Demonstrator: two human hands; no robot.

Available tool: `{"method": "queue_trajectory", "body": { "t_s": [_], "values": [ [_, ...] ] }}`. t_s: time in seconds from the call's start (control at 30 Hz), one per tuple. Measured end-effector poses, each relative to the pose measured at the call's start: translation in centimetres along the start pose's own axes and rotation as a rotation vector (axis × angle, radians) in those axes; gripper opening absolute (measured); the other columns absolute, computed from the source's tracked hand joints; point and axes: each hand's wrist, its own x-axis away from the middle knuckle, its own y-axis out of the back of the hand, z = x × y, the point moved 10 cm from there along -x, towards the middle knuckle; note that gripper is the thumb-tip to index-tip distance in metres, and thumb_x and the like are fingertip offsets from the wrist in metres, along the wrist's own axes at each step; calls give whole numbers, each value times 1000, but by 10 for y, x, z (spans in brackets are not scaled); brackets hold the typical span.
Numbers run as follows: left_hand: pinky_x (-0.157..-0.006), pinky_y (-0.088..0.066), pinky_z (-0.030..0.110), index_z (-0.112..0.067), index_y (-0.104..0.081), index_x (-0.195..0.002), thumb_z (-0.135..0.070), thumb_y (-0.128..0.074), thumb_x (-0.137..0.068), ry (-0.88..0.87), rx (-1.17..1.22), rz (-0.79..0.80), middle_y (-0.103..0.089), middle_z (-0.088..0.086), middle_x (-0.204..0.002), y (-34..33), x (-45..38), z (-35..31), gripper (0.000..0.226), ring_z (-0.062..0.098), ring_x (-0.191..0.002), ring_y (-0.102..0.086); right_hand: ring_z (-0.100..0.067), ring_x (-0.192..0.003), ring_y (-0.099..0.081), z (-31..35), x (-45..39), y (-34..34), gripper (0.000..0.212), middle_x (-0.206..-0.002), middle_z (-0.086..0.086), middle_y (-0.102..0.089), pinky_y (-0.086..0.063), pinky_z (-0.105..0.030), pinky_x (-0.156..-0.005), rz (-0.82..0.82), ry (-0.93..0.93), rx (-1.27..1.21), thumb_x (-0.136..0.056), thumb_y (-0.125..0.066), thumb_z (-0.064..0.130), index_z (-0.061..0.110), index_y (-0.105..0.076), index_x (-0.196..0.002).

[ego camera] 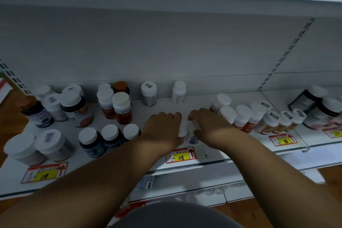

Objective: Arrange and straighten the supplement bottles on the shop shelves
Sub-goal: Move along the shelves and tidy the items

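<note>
Both bare arms are reaching forward, side by side. The left hand (162, 127) and right hand (209, 127) are lying palm down, fingers curling downward, nearly touching.

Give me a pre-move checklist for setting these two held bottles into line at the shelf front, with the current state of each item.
1. Left hand grips a white-capped bottle: ok.
2. Right hand grips the bottle with a purple label: ok.
3. Both held bottles upright: cannot tell, the hands cover most of them.
4. Free shelf space behind the hands, toward the small white bottle: ok.
5. Neighbours clear of the wrists: not ok, the dark bottle sits right by the left wrist, and the orange-labelled row is close to the right hand.
6. Held bottles stand above the 118 price tag: ok.
</note>
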Motion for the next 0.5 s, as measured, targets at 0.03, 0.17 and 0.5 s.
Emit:
{"method": "queue_trajectory", "body": {
  "t_s": [0.03,0.17,0.5],
  "values": [
    [-82,-41,36,-18,-41,-126,-56,-53,-85,0,-4,3,-58,3,-114,0,0,0,57,25,-99,-54,-23,-112,-51,-1,0,0,49,-126,-5,-49,-42,-30,-88,8,8,-10,-87,-62,17,23,-44,-132],
    [-83,-43,37,-19,-41,-123,-60,-53,-83,8,7,16,-58,3,-114,3,3,1,60,24,-98,-54,-20,-109,-54,-11,-22,33,49,-129,-4,-53,-39,-27,-86,-102,35,-149,-87,-64,30,25,-46,-133],
    [-91,-39,38,-16,-49,-127,-53,-55,-87,86,92,-173,-54,4,-120,56,24,12,54,25,-109,-48,-37,-118,-48,-2,-130,34,51,-135,-19,-37,-42,-39,-99,-51,90,39,-91,-58,18,18,-43,-139]
  ]
}}
